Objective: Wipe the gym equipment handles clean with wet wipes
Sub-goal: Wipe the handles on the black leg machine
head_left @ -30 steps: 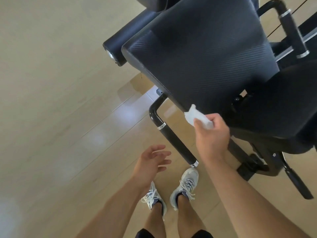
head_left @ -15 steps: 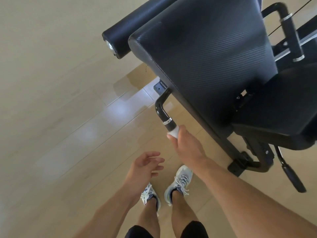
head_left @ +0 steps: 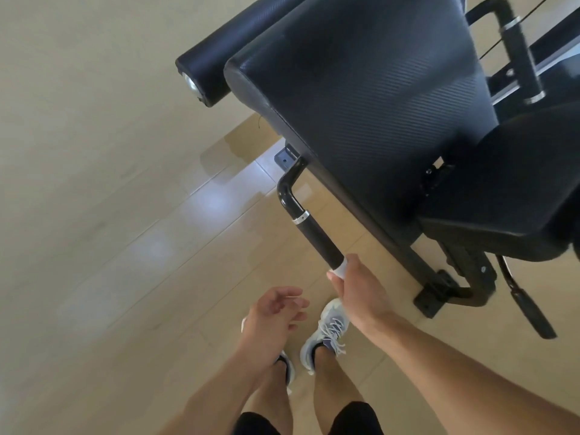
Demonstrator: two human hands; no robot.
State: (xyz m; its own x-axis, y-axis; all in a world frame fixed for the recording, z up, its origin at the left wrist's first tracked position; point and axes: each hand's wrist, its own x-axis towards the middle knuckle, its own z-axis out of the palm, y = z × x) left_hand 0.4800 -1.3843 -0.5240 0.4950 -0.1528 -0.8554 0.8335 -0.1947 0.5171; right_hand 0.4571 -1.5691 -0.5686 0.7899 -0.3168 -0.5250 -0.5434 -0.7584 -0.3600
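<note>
The right hand [head_left: 357, 287] is wrapped round the near end of the black handle [head_left: 317, 237], with a white wet wipe [head_left: 340, 267] held between the fingers and the grip; only a small edge of the wipe shows at the top of the fist. The handle runs from a chrome ring [head_left: 300, 218] down toward the person and joins a bent glossy tube [head_left: 287, 189] under the padded backrest [head_left: 361, 89]. The left hand [head_left: 273, 315] hangs free, left of the handle and apart from it, fingers loosely curled and holding nothing. A foam roller [head_left: 219, 64] lies far left of the backrest. A second handle [head_left: 519, 61] stands at the far right. Two trainers [head_left: 326, 331] rest on the tiled floor [head_left: 125, 246].
</note>
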